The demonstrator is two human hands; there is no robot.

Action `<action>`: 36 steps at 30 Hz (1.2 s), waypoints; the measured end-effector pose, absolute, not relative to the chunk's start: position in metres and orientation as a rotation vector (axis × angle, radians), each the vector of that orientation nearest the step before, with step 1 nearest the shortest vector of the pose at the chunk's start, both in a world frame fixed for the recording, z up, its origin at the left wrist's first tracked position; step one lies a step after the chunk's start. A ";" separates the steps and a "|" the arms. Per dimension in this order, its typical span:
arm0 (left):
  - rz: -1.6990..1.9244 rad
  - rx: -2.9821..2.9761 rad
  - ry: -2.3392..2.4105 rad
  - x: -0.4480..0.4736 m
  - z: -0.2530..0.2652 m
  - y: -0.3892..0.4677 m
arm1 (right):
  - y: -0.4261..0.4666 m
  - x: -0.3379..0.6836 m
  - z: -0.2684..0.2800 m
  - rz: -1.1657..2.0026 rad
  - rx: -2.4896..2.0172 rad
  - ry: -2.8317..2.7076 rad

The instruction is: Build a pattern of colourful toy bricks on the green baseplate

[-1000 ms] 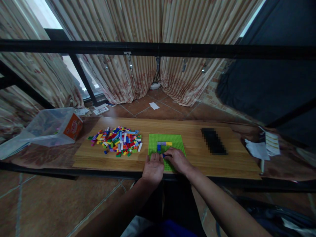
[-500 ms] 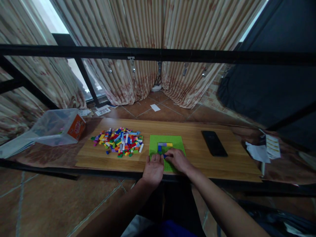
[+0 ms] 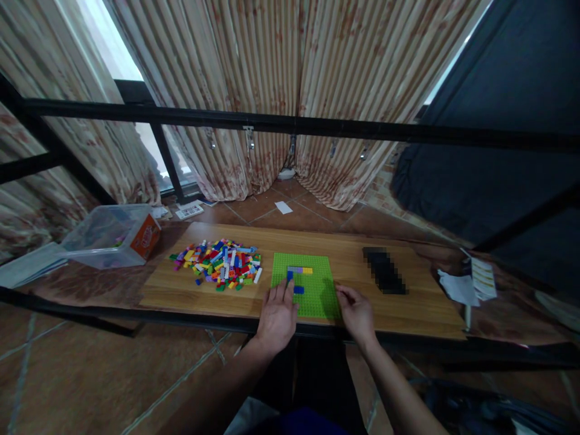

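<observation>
A green baseplate [image 3: 317, 296] lies on the wooden board. On it, a grey, purple and yellow row of bricks [image 3: 299, 270] runs sideways, with a blue brick [image 3: 290, 275] below its left end. Another blue brick [image 3: 298, 290] sits lower down, just right of my left fingertips. My left hand [image 3: 277, 314] rests palm down over the plate's lower left part, fingers stretched out, covering some of the studs and possibly bricks. My right hand [image 3: 357, 309] is at the plate's right edge, its thumb and fingers drawn together; whether anything is between them is hidden.
A heap of mixed bricks [image 3: 224, 266] is spread left of the plate. Farther left stands a clear plastic box [image 3: 106, 241] with an orange label. To the right are a pixelated black object [image 3: 385, 272] and white papers [image 3: 460, 287]. A black rail [image 3: 294, 125] crosses behind.
My right hand has left the blue brick and moved right to the plate's edge. That brick now lies on the plate. My left hand has turned palm down, and the camera view has shifted slightly.
</observation>
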State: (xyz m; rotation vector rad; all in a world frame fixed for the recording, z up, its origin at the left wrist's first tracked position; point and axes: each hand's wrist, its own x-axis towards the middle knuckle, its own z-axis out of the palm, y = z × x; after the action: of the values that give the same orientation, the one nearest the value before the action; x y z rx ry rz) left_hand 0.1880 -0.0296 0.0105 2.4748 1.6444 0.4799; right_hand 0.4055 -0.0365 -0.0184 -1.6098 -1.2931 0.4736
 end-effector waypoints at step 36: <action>0.814 2.563 1.449 0.125 -0.041 -0.136 | -0.046 0.394 -0.039 0.154 -1.689 -1.544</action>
State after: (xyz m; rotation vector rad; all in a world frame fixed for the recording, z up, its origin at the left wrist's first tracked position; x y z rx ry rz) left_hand 0.1253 -0.1365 -0.0409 2.5626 1.4490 0.8138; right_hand 0.3935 -0.0457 -0.0387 -1.6892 -1.5439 0.1536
